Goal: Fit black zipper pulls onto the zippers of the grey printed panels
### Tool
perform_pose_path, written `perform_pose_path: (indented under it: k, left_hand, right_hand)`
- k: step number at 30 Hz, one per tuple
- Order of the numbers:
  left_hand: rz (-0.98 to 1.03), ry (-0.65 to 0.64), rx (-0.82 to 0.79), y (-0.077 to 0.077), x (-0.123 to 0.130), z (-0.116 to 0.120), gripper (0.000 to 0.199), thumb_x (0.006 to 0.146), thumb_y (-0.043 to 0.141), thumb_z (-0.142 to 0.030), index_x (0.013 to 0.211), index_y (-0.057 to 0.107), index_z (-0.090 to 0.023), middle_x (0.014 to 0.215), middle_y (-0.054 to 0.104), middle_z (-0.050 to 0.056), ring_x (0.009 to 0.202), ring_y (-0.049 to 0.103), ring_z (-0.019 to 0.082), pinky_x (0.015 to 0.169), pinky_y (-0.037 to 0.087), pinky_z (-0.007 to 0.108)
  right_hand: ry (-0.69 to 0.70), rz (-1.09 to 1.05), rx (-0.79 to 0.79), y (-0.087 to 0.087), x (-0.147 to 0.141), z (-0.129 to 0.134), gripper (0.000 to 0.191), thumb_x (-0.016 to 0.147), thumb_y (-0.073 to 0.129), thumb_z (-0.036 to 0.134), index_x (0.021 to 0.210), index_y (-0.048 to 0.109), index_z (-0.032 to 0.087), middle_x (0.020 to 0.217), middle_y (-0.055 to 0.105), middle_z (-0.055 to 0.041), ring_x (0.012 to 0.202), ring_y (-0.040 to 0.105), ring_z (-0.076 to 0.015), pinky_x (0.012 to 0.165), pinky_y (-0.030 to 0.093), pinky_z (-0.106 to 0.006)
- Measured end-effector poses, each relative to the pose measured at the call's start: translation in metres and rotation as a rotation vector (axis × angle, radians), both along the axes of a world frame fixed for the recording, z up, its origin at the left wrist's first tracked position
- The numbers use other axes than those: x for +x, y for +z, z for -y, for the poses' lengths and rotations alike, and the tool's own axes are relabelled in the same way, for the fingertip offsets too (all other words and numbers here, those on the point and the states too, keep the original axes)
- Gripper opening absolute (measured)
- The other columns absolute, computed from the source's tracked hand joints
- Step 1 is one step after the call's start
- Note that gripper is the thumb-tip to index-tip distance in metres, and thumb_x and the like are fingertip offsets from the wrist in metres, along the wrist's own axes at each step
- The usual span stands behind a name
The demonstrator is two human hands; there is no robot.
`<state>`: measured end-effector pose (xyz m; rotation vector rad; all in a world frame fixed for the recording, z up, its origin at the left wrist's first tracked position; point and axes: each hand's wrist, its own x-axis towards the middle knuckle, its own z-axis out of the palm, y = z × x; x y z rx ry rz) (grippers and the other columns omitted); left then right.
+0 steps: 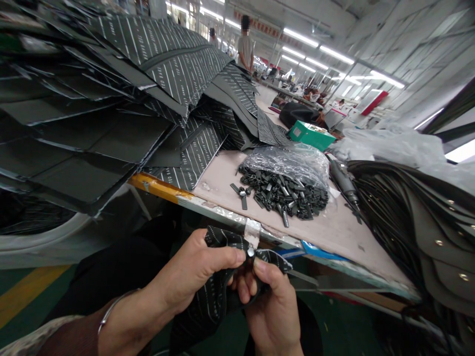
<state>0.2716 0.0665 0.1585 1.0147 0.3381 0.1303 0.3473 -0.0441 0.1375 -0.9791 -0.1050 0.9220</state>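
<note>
Just below the table's edge, a black fabric piece [213, 296] with white printed lettering and stripes is bunched between my two hands. My left hand [202, 262] grips it with the thumb pressed along the top. On the other side, the thumb and curled fingers of my right hand [276, 296] pinch the fabric. A small shiny metal piece [251, 251] shows between the two thumbs; its exact kind is unclear. Beyond my hands, a clear plastic bag [285, 160] lies open on the table, with many small black zipper pulls [289, 195] spilling out.
Stacked printed fabric panels [166, 69] overhang the table [222, 173] at left. A green box [311, 135] stands behind the bag. To the right lie a grey handheld tool [343, 180] and layered dark pieces with metal studs [419, 222]. A person [245, 49] stands far back.
</note>
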Motion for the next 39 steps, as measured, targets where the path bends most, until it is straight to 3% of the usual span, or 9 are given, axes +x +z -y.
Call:
perform_pose_path:
  k: [13, 17, 22, 25, 28, 34, 39]
  left_hand:
    - [0.025, 0.176, 0.039, -0.002, 0.002, 0.012, 0.030, 0.082, 0.066, -0.029, 0.056, 0.066, -0.014, 0.054, 0.066, 0.003, 0.052, 0.058, 0.014, 0.054, 0.045, 0.023]
    - [0.003, 0.163, 0.079, -0.002, 0.002, 0.010, 0.032, 0.083, 0.065, -0.031, 0.057, 0.065, -0.014, 0.056, 0.064, 0.003, 0.055, 0.057, 0.014, 0.057, 0.046, 0.024]
    - [-0.053, 0.108, 0.117, -0.008, -0.007, 0.002, 0.029, 0.085, 0.068, -0.038, 0.069, 0.067, -0.014, 0.068, 0.065, 0.001, 0.064, 0.055, 0.013, 0.063, 0.045, 0.024]
    - [-0.076, 0.071, 0.094, -0.008, -0.013, -0.001, 0.024, 0.083, 0.072, -0.039, 0.083, 0.069, -0.015, 0.078, 0.069, 0.001, 0.072, 0.058, 0.015, 0.067, 0.047, 0.025]
    - [-0.116, 0.033, 0.111, -0.006, -0.020, 0.001, 0.025, 0.086, 0.068, -0.041, 0.086, 0.069, -0.016, 0.078, 0.069, 0.001, 0.076, 0.060, 0.017, 0.069, 0.048, 0.025]
    - [-0.120, 0.167, 0.439, -0.002, -0.015, 0.003, 0.028, 0.092, 0.059, -0.041, 0.075, 0.063, -0.018, 0.075, 0.065, -0.001, 0.073, 0.059, 0.017, 0.067, 0.047, 0.026]
    - [-0.014, 0.417, 0.977, 0.013, 0.010, -0.005, 0.028, 0.091, 0.057, -0.022, 0.064, 0.052, -0.020, 0.064, 0.055, -0.004, 0.062, 0.051, 0.014, 0.062, 0.039, 0.026]
  right_hand:
    - [-0.054, 0.099, 0.033, 0.000, 0.003, -0.003, 0.034, 0.067, 0.077, 0.032, 0.041, 0.061, 0.017, 0.041, 0.056, 0.0009, 0.043, 0.051, -0.0102, 0.050, 0.046, -0.021]
    - [-0.049, 0.119, 0.032, -0.001, 0.004, -0.004, 0.034, 0.069, 0.078, 0.031, 0.043, 0.062, 0.017, 0.042, 0.058, 0.0011, 0.044, 0.052, -0.0096, 0.052, 0.047, -0.020]
    - [-0.007, 0.198, -0.001, -0.009, 0.008, 0.011, 0.014, 0.073, 0.082, 0.032, 0.073, 0.075, 0.020, 0.067, 0.073, -0.0006, 0.060, 0.065, -0.0159, 0.060, 0.054, -0.025]
    - [0.002, 0.297, -0.120, -0.019, 0.010, 0.027, 0.030, 0.068, 0.086, 0.035, 0.092, 0.078, 0.020, 0.086, 0.079, -0.0058, 0.079, 0.072, -0.0248, 0.073, 0.058, -0.035]
    - [-0.069, 0.332, -0.262, -0.029, 0.003, 0.039, 0.038, 0.063, 0.090, 0.038, 0.095, 0.079, 0.020, 0.088, 0.080, -0.0078, 0.083, 0.074, -0.0280, 0.076, 0.059, -0.038]
    - [-0.177, 0.295, -0.251, -0.022, -0.008, 0.033, 0.029, 0.068, 0.088, 0.041, 0.087, 0.081, 0.020, 0.084, 0.081, -0.0058, 0.076, 0.075, -0.0237, 0.073, 0.061, -0.031]
    - [-0.170, 0.506, -0.272, 0.003, 0.019, 0.015, 0.028, 0.075, 0.083, 0.040, 0.090, 0.080, 0.016, 0.088, 0.080, -0.0067, 0.080, 0.072, -0.0250, 0.073, 0.059, -0.035]
